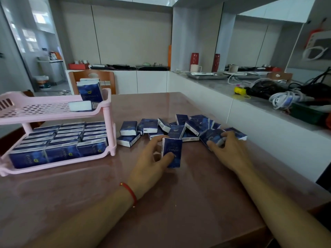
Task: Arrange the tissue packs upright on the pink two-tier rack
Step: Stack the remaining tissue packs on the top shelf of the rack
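Already the pink rack point(53, 111) on the tabletop point(179, 203) has its lower tier full (top nearly bare). Loose tissue packs point(179, 127) could topple if nudged. Left hand point(150, 158) grips one upright pack point(172, 152); right hand point(227, 149) — fingers curled — grips another pack point(213, 137).

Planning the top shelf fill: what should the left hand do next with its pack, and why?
Probably carry the pack the left hand grips to the rack's top tier: the lower tier looks full, while the top holds only a few.
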Action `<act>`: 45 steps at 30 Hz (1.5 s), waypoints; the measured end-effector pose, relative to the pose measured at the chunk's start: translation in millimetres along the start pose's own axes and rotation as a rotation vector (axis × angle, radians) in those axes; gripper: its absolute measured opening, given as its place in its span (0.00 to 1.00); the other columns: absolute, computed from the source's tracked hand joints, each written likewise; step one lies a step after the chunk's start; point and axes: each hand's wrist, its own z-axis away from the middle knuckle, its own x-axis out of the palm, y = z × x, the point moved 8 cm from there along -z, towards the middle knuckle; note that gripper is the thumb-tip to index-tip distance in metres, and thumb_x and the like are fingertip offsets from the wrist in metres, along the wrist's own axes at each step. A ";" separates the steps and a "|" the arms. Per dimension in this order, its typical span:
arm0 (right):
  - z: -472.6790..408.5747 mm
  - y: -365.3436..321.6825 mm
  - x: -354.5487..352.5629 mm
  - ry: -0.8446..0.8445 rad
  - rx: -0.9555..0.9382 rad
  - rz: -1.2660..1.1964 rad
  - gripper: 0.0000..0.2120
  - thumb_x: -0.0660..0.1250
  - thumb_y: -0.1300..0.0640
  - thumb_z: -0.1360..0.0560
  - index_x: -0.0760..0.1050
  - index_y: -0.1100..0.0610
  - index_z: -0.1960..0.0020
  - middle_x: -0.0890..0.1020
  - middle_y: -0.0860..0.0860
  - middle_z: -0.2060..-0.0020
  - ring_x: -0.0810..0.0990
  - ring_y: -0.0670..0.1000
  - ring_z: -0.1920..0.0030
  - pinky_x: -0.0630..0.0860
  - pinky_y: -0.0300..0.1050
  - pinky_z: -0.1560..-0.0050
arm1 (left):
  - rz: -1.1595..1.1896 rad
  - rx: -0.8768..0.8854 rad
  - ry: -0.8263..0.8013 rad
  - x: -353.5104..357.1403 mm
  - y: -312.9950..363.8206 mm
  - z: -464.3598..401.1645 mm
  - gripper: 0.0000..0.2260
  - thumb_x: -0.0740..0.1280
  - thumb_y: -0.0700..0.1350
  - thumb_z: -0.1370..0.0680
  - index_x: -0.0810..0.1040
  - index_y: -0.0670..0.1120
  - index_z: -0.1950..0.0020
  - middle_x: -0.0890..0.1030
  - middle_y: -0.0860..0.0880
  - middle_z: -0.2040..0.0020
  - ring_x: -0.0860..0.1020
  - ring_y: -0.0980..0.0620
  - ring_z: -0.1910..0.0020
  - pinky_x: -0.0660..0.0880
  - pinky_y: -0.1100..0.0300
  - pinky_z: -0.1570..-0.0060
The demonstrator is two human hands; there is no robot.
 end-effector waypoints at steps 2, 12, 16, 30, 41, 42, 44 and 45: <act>0.5 -0.2 5.4 -0.028 -0.002 -0.090 0.17 0.72 0.46 0.27 0.71 0.53 0.45 0.81 0.47 0.51 0.80 0.53 0.50 0.79 0.53 0.51 | -0.003 0.008 -0.012 -2.6 1.6 1.6 0.23 0.67 0.36 0.20 0.73 0.58 0.31 0.81 0.48 0.46 0.82 0.58 0.54 0.79 0.66 0.57; 34.6 -62.3 -14.0 -0.175 -0.307 -0.779 0.18 0.68 0.68 0.23 0.77 0.51 0.39 0.82 0.51 0.44 0.81 0.46 0.43 0.82 0.49 0.47 | -0.156 0.066 0.210 -42.4 7.3 -6.5 0.15 0.75 0.44 0.25 0.72 0.53 0.44 0.83 0.48 0.50 0.80 0.51 0.59 0.79 0.57 0.59; 52.3 -100.2 -3.6 -0.364 -0.443 -0.778 0.16 0.72 0.65 0.25 0.78 0.52 0.39 0.84 0.46 0.46 0.82 0.47 0.42 0.81 0.43 0.45 | -0.219 0.133 0.160 -59.4 26.0 -6.7 0.09 0.74 0.45 0.24 0.81 0.48 0.46 0.84 0.55 0.54 0.81 0.56 0.56 0.77 0.62 0.58; 125.5 -256.4 60.6 -0.543 -0.850 -0.479 0.19 0.77 0.54 0.29 0.78 0.48 0.40 0.81 0.43 0.54 0.80 0.42 0.54 0.80 0.39 0.52 | -0.360 -0.067 -0.116 -156.2 4.7 51.1 0.24 0.81 0.45 0.31 0.77 0.49 0.37 0.84 0.52 0.45 0.83 0.56 0.46 0.79 0.64 0.48; 54.1 -374.5 23.5 -0.204 -1.039 -0.159 0.22 0.73 0.46 0.27 0.76 0.48 0.34 0.78 0.44 0.42 0.70 0.45 0.43 0.68 0.41 0.46 | -0.361 0.065 0.061 -189.2 13.0 54.6 0.25 0.79 0.48 0.31 0.74 0.56 0.38 0.82 0.58 0.41 0.80 0.54 0.40 0.78 0.50 0.38; 50.6 -379.4 33.6 -0.284 -1.042 -0.129 0.23 0.73 0.45 0.27 0.76 0.47 0.34 0.78 0.43 0.43 0.71 0.43 0.44 0.68 0.39 0.47 | -0.359 0.089 0.090 -194.5 16.2 55.4 0.24 0.79 0.48 0.31 0.74 0.56 0.37 0.82 0.57 0.40 0.80 0.53 0.40 0.77 0.50 0.38; 43.7 -384.6 46.4 -0.381 -1.041 -0.129 0.21 0.74 0.47 0.27 0.77 0.47 0.35 0.80 0.41 0.44 0.75 0.40 0.47 0.71 0.32 0.49 | -0.328 0.121 0.137 -202.8 20.2 57.1 0.24 0.78 0.48 0.30 0.74 0.56 0.37 0.82 0.56 0.40 0.80 0.52 0.40 0.77 0.49 0.38; 40.1 -386.7 47.6 -0.396 -1.036 -0.160 0.20 0.74 0.48 0.28 0.79 0.47 0.36 0.82 0.41 0.45 0.78 0.40 0.47 0.72 0.30 0.50 | -0.303 0.127 0.155 -205.5 21.7 57.7 0.24 0.77 0.49 0.30 0.74 0.57 0.37 0.82 0.56 0.40 0.81 0.52 0.40 0.78 0.48 0.39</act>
